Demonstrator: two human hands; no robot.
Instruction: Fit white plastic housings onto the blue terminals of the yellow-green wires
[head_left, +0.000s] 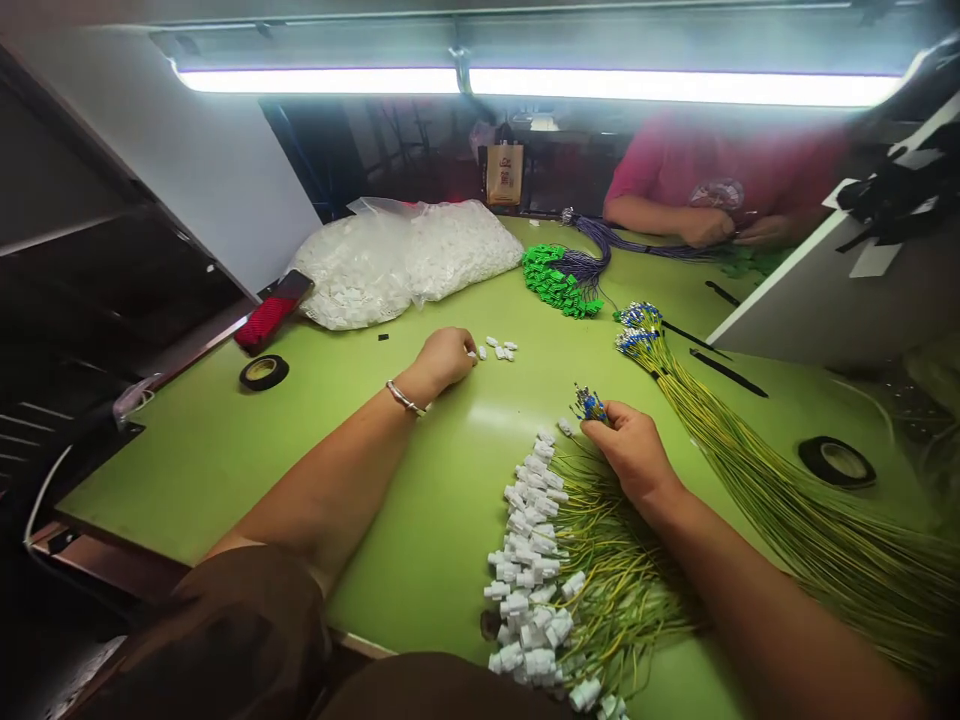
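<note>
My left hand (pixel 448 357), a bracelet at its wrist, reaches across the table with its fingers closed in a pinch on a small white connector housing (pixel 472 355). Just beside it lie several more loose white housings (pixel 501 352). My right hand (pixel 634 445) is wrapped round a bunch of thin wires with blue-and-metal crimped terminals (pixel 589 404) sticking out past the thumb. Below that hand spreads a row of yellow-green wires (pixel 600 570) ending in white connectors (pixel 532 540). Most of the held wires are hidden by the palm.
Clear bags of white housings (pixel 405 260) stand at the back. A tied yellow-green wire bundle (pixel 720 440) lies at right, near a tape roll (pixel 836 462). Green connectors (pixel 559 280) on dark wires lie behind. Another tape roll (pixel 264 373) sits left. A person in pink (pixel 675 180) works opposite.
</note>
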